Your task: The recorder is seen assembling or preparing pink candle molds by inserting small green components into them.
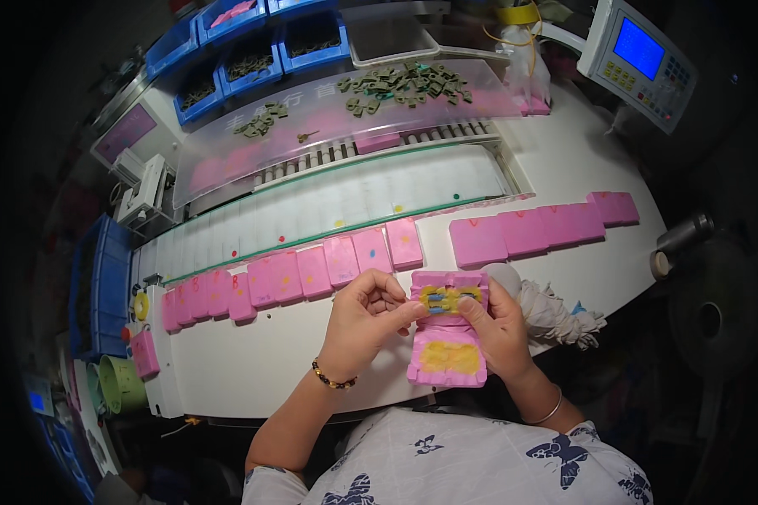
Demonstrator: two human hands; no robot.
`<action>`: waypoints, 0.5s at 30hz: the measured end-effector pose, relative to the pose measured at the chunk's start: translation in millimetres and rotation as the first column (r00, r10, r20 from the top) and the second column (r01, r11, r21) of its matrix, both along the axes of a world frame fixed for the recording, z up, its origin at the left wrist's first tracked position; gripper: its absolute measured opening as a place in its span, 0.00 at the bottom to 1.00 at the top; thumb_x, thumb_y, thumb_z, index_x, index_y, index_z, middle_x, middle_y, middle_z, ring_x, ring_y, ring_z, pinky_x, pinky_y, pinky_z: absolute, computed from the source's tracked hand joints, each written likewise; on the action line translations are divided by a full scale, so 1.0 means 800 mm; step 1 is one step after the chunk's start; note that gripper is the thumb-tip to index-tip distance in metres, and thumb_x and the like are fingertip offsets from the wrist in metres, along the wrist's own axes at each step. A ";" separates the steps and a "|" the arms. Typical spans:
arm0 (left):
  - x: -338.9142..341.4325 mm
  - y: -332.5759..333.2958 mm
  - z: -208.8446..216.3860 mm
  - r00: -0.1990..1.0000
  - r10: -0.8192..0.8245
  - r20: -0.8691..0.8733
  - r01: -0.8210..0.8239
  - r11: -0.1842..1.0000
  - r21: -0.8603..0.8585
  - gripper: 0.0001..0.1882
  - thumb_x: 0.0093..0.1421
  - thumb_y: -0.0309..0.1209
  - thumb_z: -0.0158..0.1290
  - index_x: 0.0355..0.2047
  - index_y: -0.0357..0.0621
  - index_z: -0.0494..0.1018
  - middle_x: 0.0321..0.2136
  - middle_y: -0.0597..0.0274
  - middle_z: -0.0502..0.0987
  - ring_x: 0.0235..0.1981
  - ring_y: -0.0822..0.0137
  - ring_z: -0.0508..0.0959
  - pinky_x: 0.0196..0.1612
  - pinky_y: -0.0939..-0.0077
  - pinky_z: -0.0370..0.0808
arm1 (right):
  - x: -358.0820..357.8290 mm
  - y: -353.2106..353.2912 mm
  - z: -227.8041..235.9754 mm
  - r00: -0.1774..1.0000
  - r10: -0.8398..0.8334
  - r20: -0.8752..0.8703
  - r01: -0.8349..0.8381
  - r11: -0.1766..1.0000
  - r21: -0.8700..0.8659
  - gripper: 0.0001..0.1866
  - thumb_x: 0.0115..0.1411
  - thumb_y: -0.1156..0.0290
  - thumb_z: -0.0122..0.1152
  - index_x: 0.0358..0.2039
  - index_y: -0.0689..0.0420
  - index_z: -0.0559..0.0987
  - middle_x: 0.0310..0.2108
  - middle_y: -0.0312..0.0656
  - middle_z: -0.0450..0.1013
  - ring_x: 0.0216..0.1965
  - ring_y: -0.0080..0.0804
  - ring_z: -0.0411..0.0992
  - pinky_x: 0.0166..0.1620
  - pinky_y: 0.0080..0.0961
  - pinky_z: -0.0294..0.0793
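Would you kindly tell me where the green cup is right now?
In the head view, the green cup sits at the far lower left, off the white table's left end.

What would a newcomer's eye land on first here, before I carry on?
Probably the open pink hinged mould at the centre, yellow-stained inside, held between the left hand and the right hand just above the white table. Next, the long curving row of closed pink moulds running across the table beyond the hands. Farther back, a heap of small olive-green parts lies on a clear sheet, with blue bins to its left.
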State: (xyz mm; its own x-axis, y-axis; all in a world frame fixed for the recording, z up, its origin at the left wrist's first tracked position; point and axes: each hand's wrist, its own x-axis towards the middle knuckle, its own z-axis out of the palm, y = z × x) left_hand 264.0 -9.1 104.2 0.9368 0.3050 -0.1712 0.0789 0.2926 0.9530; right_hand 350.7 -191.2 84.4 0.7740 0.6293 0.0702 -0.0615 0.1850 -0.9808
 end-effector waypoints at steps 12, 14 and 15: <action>-0.004 -0.006 0.000 0.996 -0.031 0.083 0.036 0.998 -0.058 0.17 0.57 0.20 0.62 0.46 0.33 0.71 0.37 0.59 0.78 0.39 0.75 0.78 0.42 0.83 0.78 | -0.010 0.003 0.003 0.994 0.049 -0.096 -0.040 0.995 0.096 0.15 0.69 0.71 0.54 0.53 0.65 0.71 0.45 0.38 0.75 0.45 0.18 0.71 0.50 0.20 0.72; -0.009 -0.008 -0.007 0.992 -0.020 0.127 0.028 0.998 -0.063 0.17 0.59 0.19 0.59 0.48 0.33 0.70 0.40 0.59 0.78 0.39 0.75 0.78 0.44 0.82 0.78 | -0.013 0.005 0.007 0.978 0.099 -0.186 -0.069 0.984 0.166 0.16 0.70 0.70 0.53 0.54 0.64 0.70 0.46 0.38 0.74 0.46 0.19 0.71 0.51 0.20 0.72; -0.010 -0.009 -0.007 0.992 -0.021 0.126 0.030 0.998 -0.064 0.17 0.59 0.19 0.59 0.48 0.33 0.70 0.40 0.59 0.78 0.39 0.75 0.78 0.44 0.82 0.78 | -0.014 0.006 0.007 0.978 0.098 -0.186 -0.067 0.984 0.164 0.16 0.70 0.70 0.53 0.54 0.64 0.70 0.46 0.38 0.74 0.46 0.19 0.71 0.51 0.20 0.72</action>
State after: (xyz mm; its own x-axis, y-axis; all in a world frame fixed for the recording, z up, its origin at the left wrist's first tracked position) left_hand 256.1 -16.2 98.5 0.9595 0.2728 -0.0705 -0.0320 0.3541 0.9347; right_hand 339.7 -186.6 90.3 0.7284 0.6846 0.0274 -0.2680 0.3215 -0.9082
